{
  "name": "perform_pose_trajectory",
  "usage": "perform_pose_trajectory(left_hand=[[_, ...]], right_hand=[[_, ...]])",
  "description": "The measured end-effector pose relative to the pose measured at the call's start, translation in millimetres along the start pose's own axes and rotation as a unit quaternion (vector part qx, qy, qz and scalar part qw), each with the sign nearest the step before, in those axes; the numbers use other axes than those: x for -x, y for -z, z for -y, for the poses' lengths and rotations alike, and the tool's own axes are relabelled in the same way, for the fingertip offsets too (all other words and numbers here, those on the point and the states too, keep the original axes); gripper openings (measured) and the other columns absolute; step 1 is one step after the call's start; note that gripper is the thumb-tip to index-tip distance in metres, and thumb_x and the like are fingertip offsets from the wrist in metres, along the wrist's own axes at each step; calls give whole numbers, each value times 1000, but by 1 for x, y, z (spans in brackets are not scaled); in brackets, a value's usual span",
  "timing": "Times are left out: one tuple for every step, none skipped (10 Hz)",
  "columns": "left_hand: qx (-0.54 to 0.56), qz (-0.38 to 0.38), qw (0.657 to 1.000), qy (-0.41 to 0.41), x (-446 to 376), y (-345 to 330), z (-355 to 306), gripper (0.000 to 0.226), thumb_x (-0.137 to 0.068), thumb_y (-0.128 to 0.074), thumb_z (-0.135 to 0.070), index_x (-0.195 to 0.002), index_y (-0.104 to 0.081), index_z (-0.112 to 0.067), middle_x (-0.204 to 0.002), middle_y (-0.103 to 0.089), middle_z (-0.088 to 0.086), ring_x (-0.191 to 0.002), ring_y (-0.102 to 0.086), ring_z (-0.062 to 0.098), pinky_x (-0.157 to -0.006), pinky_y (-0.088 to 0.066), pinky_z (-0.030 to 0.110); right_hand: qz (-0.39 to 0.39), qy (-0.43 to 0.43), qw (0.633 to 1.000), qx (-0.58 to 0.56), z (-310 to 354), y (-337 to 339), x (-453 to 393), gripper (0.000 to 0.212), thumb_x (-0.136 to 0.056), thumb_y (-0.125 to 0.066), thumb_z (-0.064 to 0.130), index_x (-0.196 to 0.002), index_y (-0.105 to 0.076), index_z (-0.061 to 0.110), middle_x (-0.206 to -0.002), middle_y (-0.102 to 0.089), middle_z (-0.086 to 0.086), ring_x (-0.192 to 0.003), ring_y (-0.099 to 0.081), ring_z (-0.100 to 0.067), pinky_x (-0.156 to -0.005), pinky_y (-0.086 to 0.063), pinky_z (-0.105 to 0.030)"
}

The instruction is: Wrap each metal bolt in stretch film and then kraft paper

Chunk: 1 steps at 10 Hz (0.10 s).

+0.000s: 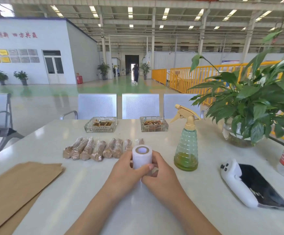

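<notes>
Both hands, left hand (126,168) and right hand (159,173), grip the upright stretch film roll (142,156) just before the wrapped bolts (93,149); risk: film end tears if pulled askew.

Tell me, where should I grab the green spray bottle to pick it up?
Probably by the narrow neck of the spray bottle, just under the tan trigger head, coming from the near side. It stands upright, its body widens toward the base, and the nozzle points left, so a hand wraps the neck most easily there, clear of the plant.
</notes>
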State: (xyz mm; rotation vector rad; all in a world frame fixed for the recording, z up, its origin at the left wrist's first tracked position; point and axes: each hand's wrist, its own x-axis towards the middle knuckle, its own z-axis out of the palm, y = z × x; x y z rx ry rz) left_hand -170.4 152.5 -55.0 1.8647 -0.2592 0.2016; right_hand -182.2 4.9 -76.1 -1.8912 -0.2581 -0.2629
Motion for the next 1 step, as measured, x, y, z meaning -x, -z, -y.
perform_pose_trajectory(left_hand=[[19,-5,1000,-5,8,-4,4,38,-79,-84,-40,-113,-67,-39,-109,-72,-16,-96,-66,-7,-73,-47,8]], right_hand=[[-43,11,999,-24,6,5,4,47,-86,-59,5,-116,-64,42,-113,-73,20,-104,-67,-1,-82,-50,-16]])
